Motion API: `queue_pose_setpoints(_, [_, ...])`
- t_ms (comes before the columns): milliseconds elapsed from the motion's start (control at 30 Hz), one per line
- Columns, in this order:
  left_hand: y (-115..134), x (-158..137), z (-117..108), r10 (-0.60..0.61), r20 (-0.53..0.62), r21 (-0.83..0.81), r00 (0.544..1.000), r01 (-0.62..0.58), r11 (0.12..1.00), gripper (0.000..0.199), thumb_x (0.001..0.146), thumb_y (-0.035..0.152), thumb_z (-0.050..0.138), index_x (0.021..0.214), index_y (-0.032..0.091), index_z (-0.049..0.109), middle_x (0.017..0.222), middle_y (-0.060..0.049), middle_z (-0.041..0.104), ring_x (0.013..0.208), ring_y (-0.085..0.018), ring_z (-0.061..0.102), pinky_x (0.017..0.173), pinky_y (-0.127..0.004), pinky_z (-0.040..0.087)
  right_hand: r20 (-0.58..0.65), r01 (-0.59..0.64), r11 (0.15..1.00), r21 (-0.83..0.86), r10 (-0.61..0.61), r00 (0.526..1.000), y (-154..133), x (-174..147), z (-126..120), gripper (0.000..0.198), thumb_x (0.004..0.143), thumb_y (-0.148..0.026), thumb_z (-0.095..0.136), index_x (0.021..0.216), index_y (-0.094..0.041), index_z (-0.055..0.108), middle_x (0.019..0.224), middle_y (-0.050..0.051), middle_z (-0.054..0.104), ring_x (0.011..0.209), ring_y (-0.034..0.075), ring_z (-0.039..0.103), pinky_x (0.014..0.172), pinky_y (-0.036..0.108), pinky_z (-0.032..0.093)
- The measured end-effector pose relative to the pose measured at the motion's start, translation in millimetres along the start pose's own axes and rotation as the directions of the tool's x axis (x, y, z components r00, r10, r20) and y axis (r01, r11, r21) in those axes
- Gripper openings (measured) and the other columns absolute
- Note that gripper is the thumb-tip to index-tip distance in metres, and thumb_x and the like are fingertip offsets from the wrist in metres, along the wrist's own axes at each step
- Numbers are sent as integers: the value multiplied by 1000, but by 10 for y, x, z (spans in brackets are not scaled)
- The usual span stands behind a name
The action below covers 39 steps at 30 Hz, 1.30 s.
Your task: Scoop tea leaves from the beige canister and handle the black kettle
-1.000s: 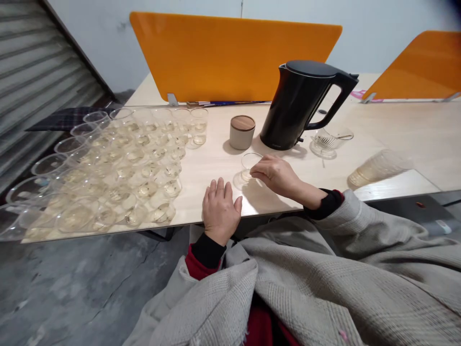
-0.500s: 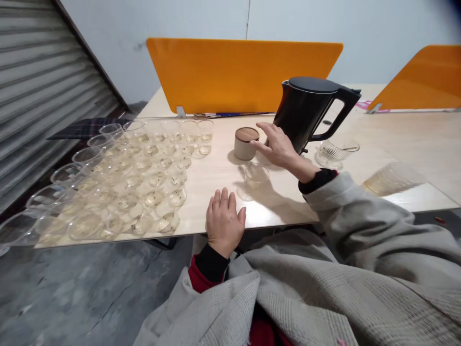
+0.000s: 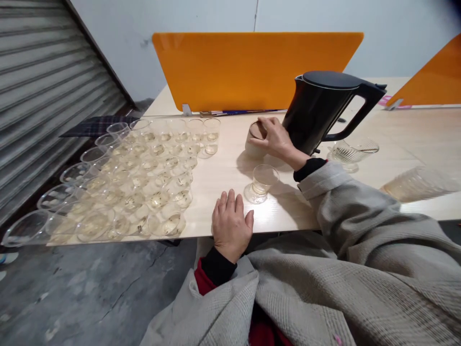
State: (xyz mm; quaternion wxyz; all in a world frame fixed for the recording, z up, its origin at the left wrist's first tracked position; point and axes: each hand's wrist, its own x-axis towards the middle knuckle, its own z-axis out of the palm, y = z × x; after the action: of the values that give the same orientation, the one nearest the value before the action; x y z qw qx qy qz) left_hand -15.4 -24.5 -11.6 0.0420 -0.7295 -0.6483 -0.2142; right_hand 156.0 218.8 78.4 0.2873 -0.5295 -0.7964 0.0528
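My right hand (image 3: 275, 139) is closed over the brown wooden lid of a small beige jar (image 3: 252, 147), which stands just left of a black electric kettle (image 3: 324, 110). A single clear plastic cup (image 3: 262, 181) stands on the pale wooden table (image 3: 223, 168) in front of the jar, untouched. My left hand (image 3: 232, 225) lies flat at the table's near edge, fingers together, holding nothing.
Several rows of clear cups (image 3: 144, 168) with bits in their bottoms cover the table's left part. A glass strainer dish (image 3: 351, 151) sits right of the kettle, and a stack of cups (image 3: 418, 185) lies on its side further right. Orange dividers (image 3: 252, 67) stand behind.
My right hand left the single cup, moved away from me to the jar and closed on its lid. The left hand stayed flat at the table edge.
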Motion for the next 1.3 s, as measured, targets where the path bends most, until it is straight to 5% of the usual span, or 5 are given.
queue_pose_setpoints(200, [-32,-32,69,18,-130,-78,991,-29,997,58,103,43,60,151,10,58,160,-22,57,149,-41,55,122,-59,47,-257,164,985,-59,-174,951,-219,-577,-857,76,90,-55,75,158,-31,49,148,14,55,139,41,53,119,63,45])
queue_pose_setpoints(367, [-125,-67,50,77,-331,-293,940,-180,939,69,103,50,63,160,16,46,155,-20,63,147,-35,58,119,-55,51,-205,274,960,-49,-278,938,-537,-1376,-1369,71,92,-57,75,153,-28,56,137,15,62,128,40,63,110,63,53])
queue_pose_setpoints(700, [43,-52,-59,198,-270,-495,942,-312,811,87,87,75,74,149,18,54,136,-18,73,124,-34,70,106,-50,58,25,235,969,82,-237,971,-557,-2135,-587,78,91,-58,75,157,-26,48,141,17,59,127,36,64,102,56,61])
queue_pose_setpoints(967, [171,20,18,116,-143,-528,983,-175,831,88,85,70,75,150,19,46,134,-18,73,116,-35,73,101,-54,60,31,260,964,-51,-259,965,-679,-2079,-515,83,92,-71,67,154,-18,51,137,21,61,123,40,61,98,60,61])
queue_pose_setpoints(1300, [207,58,21,77,-87,-546,993,-113,830,89,82,57,78,154,20,40,139,-18,70,126,-36,71,106,-54,59,-62,216,976,23,-214,975,-742,-2074,-401,71,93,-55,69,150,-17,55,137,20,61,126,38,57,105,59,57])
